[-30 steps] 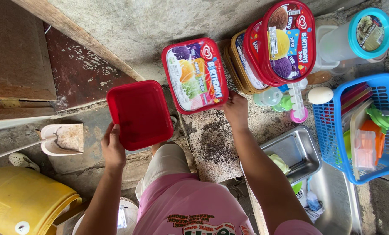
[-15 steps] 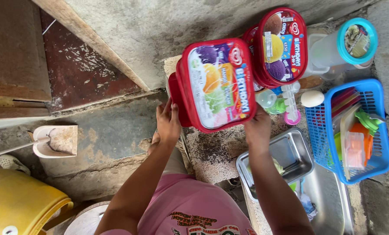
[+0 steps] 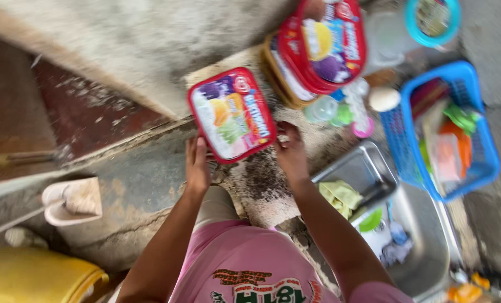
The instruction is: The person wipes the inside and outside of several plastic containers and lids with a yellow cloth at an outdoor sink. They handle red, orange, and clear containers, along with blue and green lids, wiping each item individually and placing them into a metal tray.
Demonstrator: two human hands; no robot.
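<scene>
A red rectangular plastic tub with a colourful fruit-print lid (image 3: 232, 114) sits in front of me on a rough concrete ledge (image 3: 149, 50). My left hand (image 3: 197, 165) grips its near left edge. My right hand (image 3: 291, 151) is at its near right corner, fingers curled beside the rim; whether it touches is unclear. A stack of similar red tubs (image 3: 317, 50) leans just beyond on the right.
A blue plastic basket (image 3: 480, 168) holding mixed items stands at the right. A steel tray (image 3: 368, 168) with a yellow-green cloth (image 3: 340, 196) rests in a metal sink (image 3: 430, 247). A clear jar with a teal lid (image 3: 424, 22) is behind. A yellow container (image 3: 31, 283) stands lower left.
A second ago my left hand held a plain red lid apart. The lid has since gone onto the printed tub, and the tub has come down lower towards me, both hands at it.
</scene>
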